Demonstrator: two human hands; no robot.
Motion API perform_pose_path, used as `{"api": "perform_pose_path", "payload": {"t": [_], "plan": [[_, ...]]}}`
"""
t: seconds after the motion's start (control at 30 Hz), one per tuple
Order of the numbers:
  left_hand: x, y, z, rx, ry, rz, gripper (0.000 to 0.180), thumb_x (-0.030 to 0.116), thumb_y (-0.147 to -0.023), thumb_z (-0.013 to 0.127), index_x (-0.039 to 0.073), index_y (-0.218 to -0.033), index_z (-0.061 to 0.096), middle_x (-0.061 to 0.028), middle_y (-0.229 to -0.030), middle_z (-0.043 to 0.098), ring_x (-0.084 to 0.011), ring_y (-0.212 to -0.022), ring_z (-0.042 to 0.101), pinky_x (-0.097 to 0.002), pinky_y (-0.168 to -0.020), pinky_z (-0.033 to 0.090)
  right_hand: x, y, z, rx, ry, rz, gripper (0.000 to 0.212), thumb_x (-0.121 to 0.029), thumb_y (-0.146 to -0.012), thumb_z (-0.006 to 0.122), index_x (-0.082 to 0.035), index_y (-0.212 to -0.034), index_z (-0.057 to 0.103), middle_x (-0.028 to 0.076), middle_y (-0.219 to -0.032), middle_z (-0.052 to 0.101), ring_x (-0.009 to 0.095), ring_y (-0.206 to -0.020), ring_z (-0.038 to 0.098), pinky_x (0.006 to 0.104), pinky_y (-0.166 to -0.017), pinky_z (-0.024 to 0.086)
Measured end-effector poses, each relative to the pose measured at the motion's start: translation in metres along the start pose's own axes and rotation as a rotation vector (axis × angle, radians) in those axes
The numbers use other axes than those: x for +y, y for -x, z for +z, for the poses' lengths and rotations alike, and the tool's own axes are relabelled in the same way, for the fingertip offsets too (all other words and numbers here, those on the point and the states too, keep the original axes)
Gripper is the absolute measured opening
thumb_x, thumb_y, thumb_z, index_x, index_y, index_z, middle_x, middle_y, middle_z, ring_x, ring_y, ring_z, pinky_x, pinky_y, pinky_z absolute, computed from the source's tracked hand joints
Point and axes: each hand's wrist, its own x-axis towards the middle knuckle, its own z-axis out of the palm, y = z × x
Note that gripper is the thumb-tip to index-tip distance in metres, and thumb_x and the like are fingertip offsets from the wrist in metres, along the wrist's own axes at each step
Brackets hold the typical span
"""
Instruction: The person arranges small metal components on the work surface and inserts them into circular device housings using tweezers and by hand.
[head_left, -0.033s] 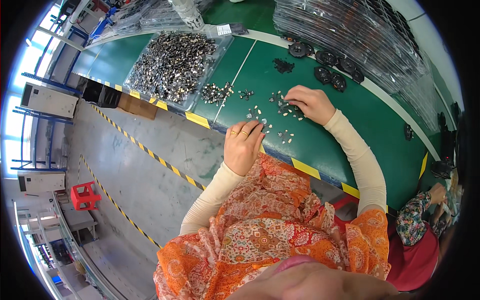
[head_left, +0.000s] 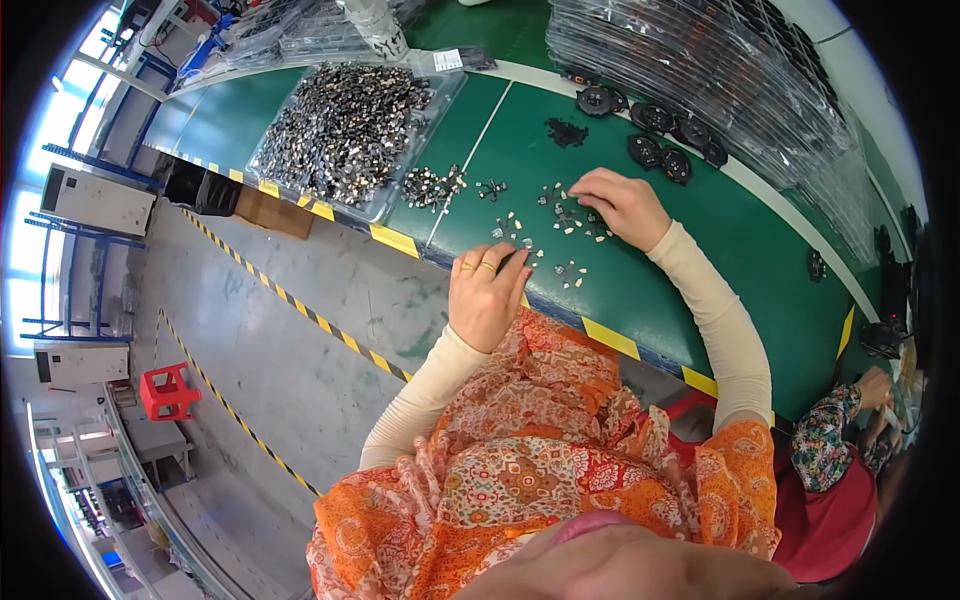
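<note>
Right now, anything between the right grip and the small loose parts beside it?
Nothing visible. The right grip is at the small loose parts on the green tabletop; whether it touches any is unclear.

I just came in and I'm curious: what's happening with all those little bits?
A person is handling little parts on a green table. The left hand is at some close in, the right hand at a cluster farther out. Whether either grips one is too small to tell. A heaped tray is at left, a pile beside it.
</note>
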Motion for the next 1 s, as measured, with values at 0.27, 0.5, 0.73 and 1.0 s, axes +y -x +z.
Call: {"api": "perform_pose_path", "payload": {"t": [0.27,0.5,0.73,1.0], "plan": [[0.014,-0.008,0.011,-0.022,-0.023,-0.019,0.025,0.016,-0.081,0.072,0.005,-0.104,0.07,-0.0055,-0.103,0.062,-0.024,-0.094,0.058,-0.0381,-0.083,0.043,-0.023,-0.019,0.024,0.065,0.163,0.192,0.016,-0.024,-0.087,0.068,-0.009,-0.089,0.068,0.006,-0.089,0.062,0.028,-0.074,0.065,0.0382,-0.063,0.051],[0.02,-0.016,0.01,-0.006,-0.054,-0.123,0.026,0.016,-0.082,0.073,0.007,-0.106,0.07,-0.0061,-0.101,0.063,-0.025,-0.091,0.059,-0.0376,-0.08,0.044,-0.013,0.004,0.006,-0.099,0.017,0.144,0.022,-0.013,-0.085,0.069,-0.01,-0.107,0.072,0.006,-0.095,0.066,0.025,-0.08,0.066,0.0337,-0.068,0.052],[0.021,-0.024,0.012,0.022,-0.113,-0.186,0.024,0.018,-0.082,0.073,0.007,-0.103,0.067,-0.0079,-0.1,0.062,-0.0257,-0.089,0.059,-0.0372,-0.076,0.044,-0.007,0.015,-0.004,0.009,0.014,0.25,0.019,-0.01,-0.086,0.068,-0.008,-0.105,0.071,0.007,-0.095,0.065,0.026,-0.082,0.066,0.0347,-0.07,0.052],[0.016,-0.026,0.021,-0.055,-0.143,-0.131,0.019,0.011,-0.083,0.07,0.001,-0.099,0.068,-0.0105,-0.1,0.062,-0.0284,-0.089,0.06,-0.0382,-0.078,0.047,-0.002,-0.017,0.009,-0.078,0.082,0.126,0.017,-0.009,-0.086,0.067,-0.01,-0.103,0.072,0.005,-0.096,0.063,0.026,-0.083,0.065,0.036,-0.071,0.052]]}}
